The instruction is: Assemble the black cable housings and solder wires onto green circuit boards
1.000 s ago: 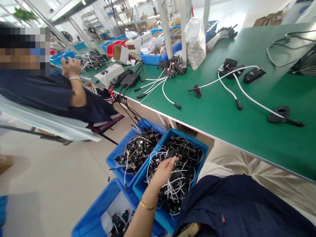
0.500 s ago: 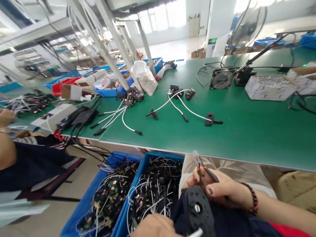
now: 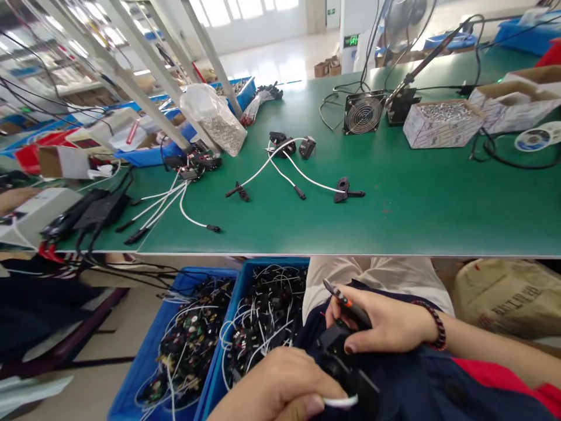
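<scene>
The left hand (image 3: 280, 386) pinches one thin white cable (image 3: 339, 401) between thumb and forefinger, closed tight on it, low over the person's dark-blue lap. The cable's free end lies against one black plastic housing (image 3: 337, 351) that rests on the lap just beside that hand. The right hand (image 3: 385, 327) is wrapped around one pair of small cutters with an orange-and-black handle (image 3: 348, 305), tips pointing up and to the left, while its fingertips press on the housing's upper end. One dark beaded bracelet (image 3: 437, 327) circles the right wrist.

Below the near edge of the green worktop (image 3: 416, 216) stand two blue plastic bins (image 3: 252, 270), side by side and touching, both heaped with black parts and white wires. Near the worktop's middle lie a few black parts joined by white leads (image 3: 280, 166). Toward the far edge are one clear plastic bag of small metal pieces (image 3: 217, 120), one small black fan (image 3: 363, 114) and, just right of it, one white cardboard box of metal parts (image 3: 442, 120).
</scene>
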The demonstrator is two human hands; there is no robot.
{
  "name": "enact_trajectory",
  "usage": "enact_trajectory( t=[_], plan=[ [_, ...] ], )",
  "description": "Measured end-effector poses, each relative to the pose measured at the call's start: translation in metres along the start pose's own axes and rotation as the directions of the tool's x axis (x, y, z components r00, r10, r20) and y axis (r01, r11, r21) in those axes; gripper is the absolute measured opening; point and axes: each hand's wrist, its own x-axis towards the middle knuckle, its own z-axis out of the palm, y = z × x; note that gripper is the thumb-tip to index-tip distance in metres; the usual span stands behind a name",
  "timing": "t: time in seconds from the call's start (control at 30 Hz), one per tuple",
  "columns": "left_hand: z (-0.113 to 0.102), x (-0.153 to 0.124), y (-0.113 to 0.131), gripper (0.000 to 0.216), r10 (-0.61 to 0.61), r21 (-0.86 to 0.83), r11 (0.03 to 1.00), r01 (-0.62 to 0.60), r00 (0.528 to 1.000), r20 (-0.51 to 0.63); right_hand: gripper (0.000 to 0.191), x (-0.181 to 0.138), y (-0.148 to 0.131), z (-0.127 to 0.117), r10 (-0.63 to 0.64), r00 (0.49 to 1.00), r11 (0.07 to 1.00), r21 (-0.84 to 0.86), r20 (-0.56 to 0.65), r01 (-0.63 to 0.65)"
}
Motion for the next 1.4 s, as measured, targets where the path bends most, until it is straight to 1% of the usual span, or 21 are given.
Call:
enact_trajectory(
  t=[0.07, 0.13, 0.2, 0.23, 0.3, 0.33, 0.37, 0.4, 0.43, 0.57, 0.63, 0.7, 0.8, 0.87, 0.93, 1.03, 1.1, 1.17, 1.23, 1.33, 1.4],
  plan=[
    [0.004, -0.002, -0.001, 0.038, -0.029, -0.033, 0.999, 0.027, 0.998, -0.055, 0.037, -0.002, 0.003, -0.001, -0.015, 0.998, 1.000, 0.002, -0.065, 0.015],
    [0.007, -0.002, -0.008, 0.042, -0.044, -0.052, 0.998, 0.038, 0.992, -0.122, 0.036, -0.002, 0.007, -0.003, -0.055, 0.983, 0.998, 0.023, -0.176, 0.060],
    [0.007, 0.000, -0.018, 0.048, -0.082, -0.083, 0.995, 0.063, 0.964, -0.251, 0.032, -0.001, 0.009, -0.005, -0.106, 0.948, 0.993, 0.013, -0.300, 0.116],
    [0.007, 0.004, -0.024, 0.049, -0.109, -0.096, 0.992, 0.080, 0.933, -0.342, 0.030, 0.000, 0.009, -0.006, -0.151, 0.923, 0.988, -0.017, -0.353, 0.155],
    [0.004, 0.015, -0.034, 0.046, -0.154, -0.100, 0.988, 0.119, 0.840, -0.520, 0.026, 0.002, 0.007, -0.008, -0.281, 0.863, 0.960, -0.129, -0.419, 0.250],
    [0.002, 0.023, -0.038, 0.044, -0.161, -0.091, 0.987, 0.132, 0.795, -0.585, 0.025, 0.004, 0.005, -0.008, -0.355, 0.837, 0.934, -0.196, -0.418, 0.298],
    [0.000, 0.031, -0.042, 0.044, -0.163, -0.086, 0.986, 0.140, 0.764, -0.625, 0.025, 0.005, 0.003, -0.009, -0.422, 0.817, 0.904, -0.255, -0.392, 0.344],
    [-0.002, 0.039, -0.044, 0.046, -0.163, -0.090, 0.986, 0.137, 0.754, -0.636, 0.025, 0.005, 0.000, -0.008, -0.473, 0.807, 0.875, -0.297, -0.353, 0.383],
    [-0.004, 0.047, -0.044, 0.048, -0.164, -0.106, 0.987, 0.124, 0.765, -0.623, 0.026, 0.006, -0.002, -0.008, -0.513, 0.802, 0.848, -0.325, -0.306, 0.419],
    [-0.008, 0.070, -0.043, 0.044, -0.138, -0.223, 0.974, 0.039, 0.883, -0.448, 0.026, 0.003, -0.007, -0.006, -0.580, 0.808, 0.772, -0.389, -0.108, 0.502],
    [-0.008, 0.075, -0.044, 0.039, -0.103, -0.269, 0.963, -0.012, 0.906, -0.410, 0.026, 0.000, -0.007, -0.007, -0.600, 0.798, 0.741, -0.415, -0.057, 0.528],
    [-0.007, 0.075, -0.045, 0.035, -0.111, -0.318, 0.947, -0.033, 0.899, -0.423, 0.026, -0.003, -0.007, -0.008, -0.626, 0.777, 0.717, -0.439, -0.065, 0.541],
    [-0.004, 0.071, -0.048, 0.033, -0.210, -0.432, 0.902, -0.003, 0.871, -0.445, 0.026, -0.008, -0.005, -0.010, -0.649, 0.752, 0.687, -0.515, -0.117, 0.512],
    [-0.001, 0.068, -0.049, 0.035, -0.247, -0.474, 0.880, 0.007, 0.860, -0.446, 0.027, -0.011, -0.001, -0.010, -0.656, 0.744, 0.664, -0.566, -0.126, 0.490],
    [0.002, 0.068, -0.050, 0.038, -0.254, -0.472, 0.881, 0.021, 0.863, -0.437, 0.029, -0.013, 0.004, -0.009, -0.666, 0.739, 0.640, -0.587, -0.102, 0.496],
    [0.003, 0.071, -0.053, 0.040, -0.275, -0.441, 0.895, 0.070, 0.865, -0.420, 0.033, -0.015, 0.010, -0.009, -0.673, 0.739, 0.596, -0.608, -0.023, 0.525],
    [0.002, 0.075, -0.055, 0.040, -0.276, -0.429, 0.899, 0.088, 0.875, -0.398, 0.030, -0.016, 0.010, -0.010, -0.679, 0.733, 0.556, -0.632, 0.028, 0.540],
    [0.002, 0.078, -0.058, 0.039, -0.259, -0.473, 0.878, 0.066, 0.898, -0.357, 0.023, -0.016, 0.007, -0.012, -0.683, 0.727, 0.527, -0.640, 0.073, 0.560],
    [0.002, 0.080, -0.059, 0.037, -0.250, -0.570, 0.822, 0.021, 0.911, -0.327, 0.015, -0.017, 0.002, -0.013, -0.681, 0.723, 0.516, -0.628, 0.112, 0.583],
    [0.003, 0.083, -0.060, 0.033, -0.260, -0.673, 0.739, -0.030, 0.909, -0.325, 0.012, -0.017, -0.002, -0.013, -0.680, 0.721, 0.534, -0.585, 0.132, 0.611],
    [0.006, 0.084, -0.061, 0.031, -0.258, -0.702, 0.708, -0.078, 0.897, -0.360, 0.011, -0.018, -0.001, -0.013, -0.687, 0.718, 0.559, -0.550, 0.112, 0.621]
  ],
)
